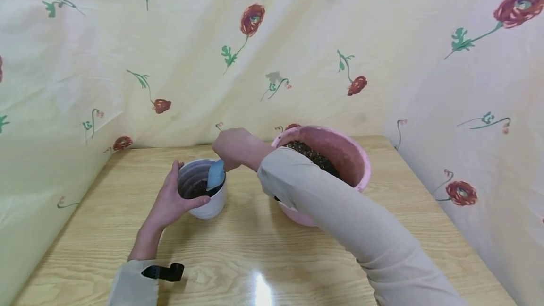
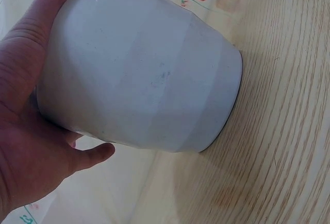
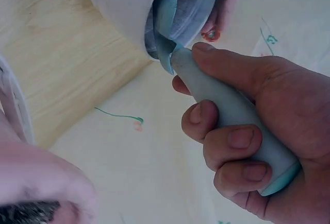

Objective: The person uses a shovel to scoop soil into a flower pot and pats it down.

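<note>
A white flower pot (image 1: 211, 209) stands on the table at the left, with dark soil (image 1: 197, 189) low inside. My left hand (image 1: 173, 199) holds its rim from the left, the thumb along the near side. In the left wrist view the pot's ridged wall (image 2: 139, 69) fills the middle. My right hand (image 1: 239, 148) grips a trowel by its pale handle (image 3: 227, 108), fingers curled round it. The light-blue blade (image 1: 216, 175) tips down inside the pot's right side. Any soil on the blade is hidden in the head view.
A larger pink pot (image 1: 363, 166) holding dark potting soil (image 1: 313, 156) stands at the right, partly behind my right sleeve (image 1: 340, 211). The wooden table (image 1: 238, 259) meets a flowered cloth (image 1: 191, 51) at the back and sides.
</note>
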`<state>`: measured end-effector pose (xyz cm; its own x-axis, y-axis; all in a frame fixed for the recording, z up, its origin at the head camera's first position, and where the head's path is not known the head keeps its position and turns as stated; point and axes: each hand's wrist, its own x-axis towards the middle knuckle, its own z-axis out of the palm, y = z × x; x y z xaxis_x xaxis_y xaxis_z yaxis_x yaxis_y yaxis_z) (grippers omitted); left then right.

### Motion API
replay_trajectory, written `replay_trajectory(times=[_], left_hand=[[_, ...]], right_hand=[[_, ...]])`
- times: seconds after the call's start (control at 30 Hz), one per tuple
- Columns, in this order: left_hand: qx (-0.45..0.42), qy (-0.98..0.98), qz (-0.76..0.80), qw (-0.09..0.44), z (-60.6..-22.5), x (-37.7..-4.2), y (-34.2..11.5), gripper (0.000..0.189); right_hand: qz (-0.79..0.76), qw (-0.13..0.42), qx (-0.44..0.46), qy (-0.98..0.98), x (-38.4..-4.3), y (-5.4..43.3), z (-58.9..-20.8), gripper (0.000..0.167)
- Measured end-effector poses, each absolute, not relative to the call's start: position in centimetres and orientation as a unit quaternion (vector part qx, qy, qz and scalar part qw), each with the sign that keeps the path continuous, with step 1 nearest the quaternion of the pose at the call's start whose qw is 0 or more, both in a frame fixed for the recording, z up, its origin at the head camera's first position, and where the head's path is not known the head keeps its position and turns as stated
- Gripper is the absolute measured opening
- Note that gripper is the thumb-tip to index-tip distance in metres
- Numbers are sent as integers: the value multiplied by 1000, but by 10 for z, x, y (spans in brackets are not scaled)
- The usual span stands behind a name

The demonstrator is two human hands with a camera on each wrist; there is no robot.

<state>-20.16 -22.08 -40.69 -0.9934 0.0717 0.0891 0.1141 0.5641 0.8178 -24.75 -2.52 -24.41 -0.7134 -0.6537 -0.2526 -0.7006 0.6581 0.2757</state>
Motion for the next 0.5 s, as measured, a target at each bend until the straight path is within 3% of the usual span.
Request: replay_trajectory(times=[0.27, 0.5], left_hand=[[-59, -885, -460, 31, -408, -202, -221, 131], [-56, -887, -458, 31, -408, -204, -222, 132]], right_hand=[[262, 3, -381, 887, -232, -29, -224, 9], [295, -38, -391, 871, -213, -24, -198, 17]])
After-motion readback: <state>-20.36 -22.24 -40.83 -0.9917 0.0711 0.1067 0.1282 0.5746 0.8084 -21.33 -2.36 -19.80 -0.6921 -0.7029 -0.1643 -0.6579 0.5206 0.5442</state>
